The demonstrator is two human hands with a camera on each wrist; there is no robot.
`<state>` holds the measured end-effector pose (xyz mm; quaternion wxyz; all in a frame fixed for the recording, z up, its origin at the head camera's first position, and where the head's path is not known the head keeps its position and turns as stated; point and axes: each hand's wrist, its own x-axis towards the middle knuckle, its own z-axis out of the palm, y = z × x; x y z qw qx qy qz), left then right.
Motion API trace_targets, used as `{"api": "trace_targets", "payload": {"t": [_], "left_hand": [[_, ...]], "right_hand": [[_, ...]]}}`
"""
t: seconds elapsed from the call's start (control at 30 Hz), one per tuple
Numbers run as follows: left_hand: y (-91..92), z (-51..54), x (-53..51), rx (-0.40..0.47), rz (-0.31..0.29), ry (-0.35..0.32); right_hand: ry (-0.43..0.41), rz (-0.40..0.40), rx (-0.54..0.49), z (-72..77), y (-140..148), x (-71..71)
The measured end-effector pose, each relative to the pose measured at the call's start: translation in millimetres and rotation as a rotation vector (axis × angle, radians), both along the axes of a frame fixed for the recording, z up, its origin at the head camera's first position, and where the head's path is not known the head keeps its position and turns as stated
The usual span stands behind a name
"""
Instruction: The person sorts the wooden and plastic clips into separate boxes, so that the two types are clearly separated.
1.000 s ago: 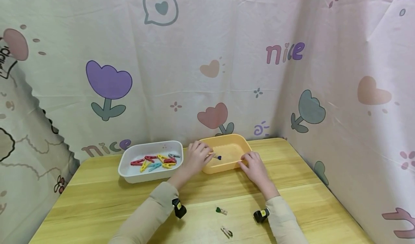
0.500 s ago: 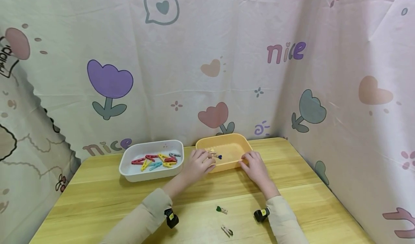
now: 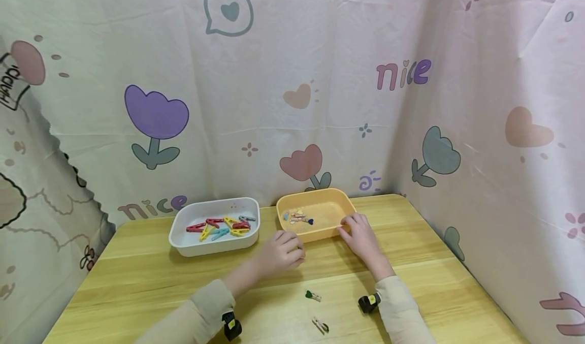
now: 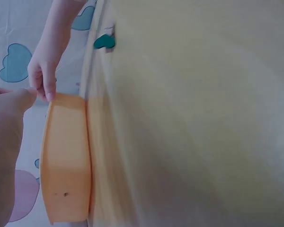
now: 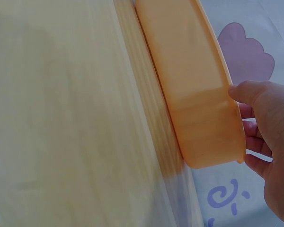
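My left hand [image 3: 280,252] hovers over the table just in front of the yellow tray [image 3: 333,232], its fingers loosely bent with nothing seen between them. Inside that tray, toward its left end, lie several small wooden clothespins [image 3: 299,219], one with a dark blue heart. My right hand [image 3: 361,235] holds the tray's near right corner; in the right wrist view the thumb [image 5: 246,91] lies on the rim and the fingers reach over it. Nearer me on the table are a small clothespin with a green heart [image 3: 313,295] and another small clothespin [image 3: 320,325].
Left of the yellow tray stands a white tray [image 3: 183,242] holding several red, yellow, blue and grey plastic clothespins. A patterned cloth [image 3: 237,100] hangs behind the wooden table [image 3: 137,293] and along its sides.
My left hand has come out of the yellow tray and moved toward me, uncovering the small clothespins there. My right hand has stayed on the tray's corner.
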<state>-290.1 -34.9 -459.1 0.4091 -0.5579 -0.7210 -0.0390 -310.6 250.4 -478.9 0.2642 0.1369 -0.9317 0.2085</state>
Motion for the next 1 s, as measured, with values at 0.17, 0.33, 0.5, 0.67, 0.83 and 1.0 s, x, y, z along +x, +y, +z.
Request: {"api": "trace_targets", "payload": {"t": [0.17, 0.33, 0.5, 0.67, 0.83, 1.0], "left_hand": [[2.2, -10.1, 8.1, -0.058, -0.056, -0.004], [3.4, -22.0, 14.9, -0.120, -0.088, -0.013], [4.1, -30.2, 21.1, -0.146, -0.103, -0.012], [5.5, -34.7, 24.9, -0.152, -0.119, 0.026], [5.8, -35.7, 28.6, -0.151, -0.134, 0.013], [5.9, -34.7, 30.9, -0.157, -0.134, 0.004]], "right_hand": [[-0.010, -0.003, -0.005, 0.5, 0, 0.8], [-0.024, -0.010, -0.006, 0.0, 0, 1.2], [-0.031, -0.012, -0.009, 0.0, 0, 1.4], [-0.026, -0.012, -0.014, 0.7, -1, 1.4], [-0.027, -0.016, -0.015, 1.3, -1, 1.3], [-0.027, -0.015, -0.011, 2.2, -2, 1.4]]}}
